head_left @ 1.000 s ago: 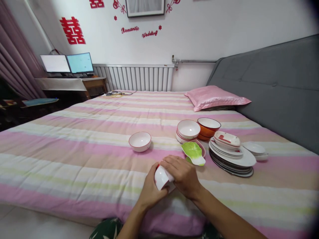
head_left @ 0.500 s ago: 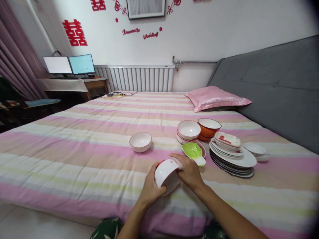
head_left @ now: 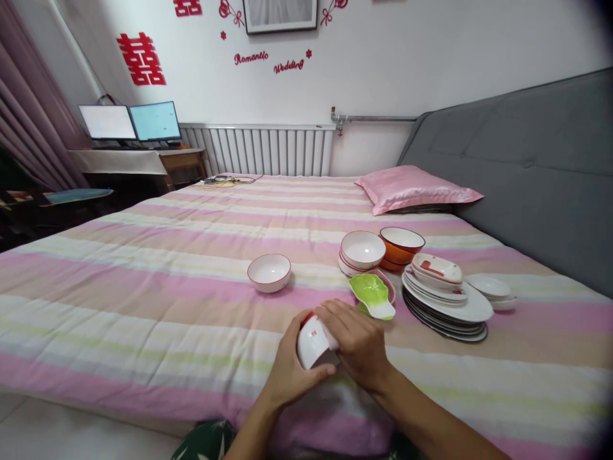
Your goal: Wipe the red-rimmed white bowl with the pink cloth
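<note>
My left hand [head_left: 294, 364] grips a white bowl [head_left: 312, 344] with small red marks, tilted on its side just above the bed's front part. Fingers bent, my right hand [head_left: 357, 342] presses a pale pinkish cloth [head_left: 330, 337] against the bowl; most of the cloth is hidden under the fingers. Just beyond the right hand lies a green leaf-shaped dish [head_left: 371, 292], partly over a pink dish [head_left: 387, 285]. Farther left, a white bowl with a red rim [head_left: 269, 273] stands upright by itself.
Behind the green dish are stacked white bowls [head_left: 363, 249] and orange bowls [head_left: 401, 246]. A pile of plates [head_left: 472, 303] bears an oblong dish [head_left: 437, 268] on the right, beside small white dishes [head_left: 491, 287]. A pink pillow [head_left: 416, 187] lies near the grey headboard [head_left: 517, 140].
The held bowl has turned, so less of its opening shows. My right hand has shifted slightly left and down, covering more of the bowl. The other dishes stay put.
</note>
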